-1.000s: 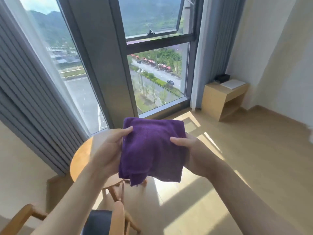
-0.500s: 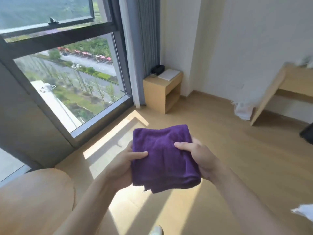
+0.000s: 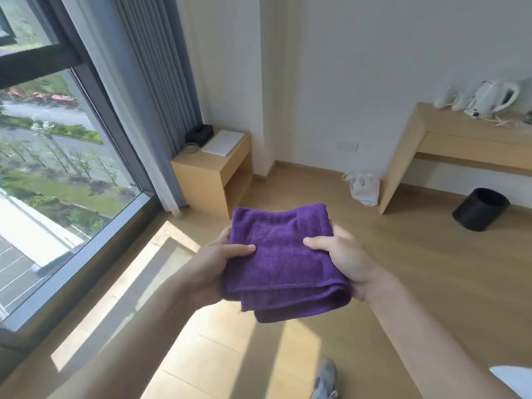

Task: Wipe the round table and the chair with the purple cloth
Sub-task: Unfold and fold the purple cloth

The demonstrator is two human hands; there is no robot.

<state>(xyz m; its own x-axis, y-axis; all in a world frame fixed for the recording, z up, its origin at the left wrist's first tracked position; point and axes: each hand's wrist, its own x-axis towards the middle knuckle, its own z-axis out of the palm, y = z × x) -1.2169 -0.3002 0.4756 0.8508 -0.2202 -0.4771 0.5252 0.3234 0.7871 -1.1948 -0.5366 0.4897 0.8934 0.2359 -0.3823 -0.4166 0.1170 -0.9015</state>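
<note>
Folded purple cloth [image 3: 283, 260] held up in mid-air over the wooden floor [image 3: 417, 283], gripped from both sides. Left hand [image 3: 214, 267] clamped on the cloth's left edge, thumb lying flat across the top, fingers curled underneath out of sight. Right hand [image 3: 344, 259] clamped on the right edge the same way, thumb on top pointing inward, fingers wrapped below. Several layers showing along the cloth's near edge, one corner sagging below the rest. Round table and chair not in view.

Beyond the cloth, a low wooden cabinet [image 3: 213, 175] against the wall beside the grey curtain [image 3: 155, 90], carrying a black box [image 3: 199, 134] and a white flat item [image 3: 223, 142]. Left of the cloth, a tall window [image 3: 57, 156] with sunlight patches on the floor beneath. Right of the cloth and well apart, a wooden surface [image 3: 472, 133] bearing a white kettle [image 3: 493, 97], with a black bin [image 3: 479, 209] and a white bag [image 3: 363, 188] on the floor by it. Near the bottom edge, below the cloth, a grey shoe [image 3: 325, 380].
</note>
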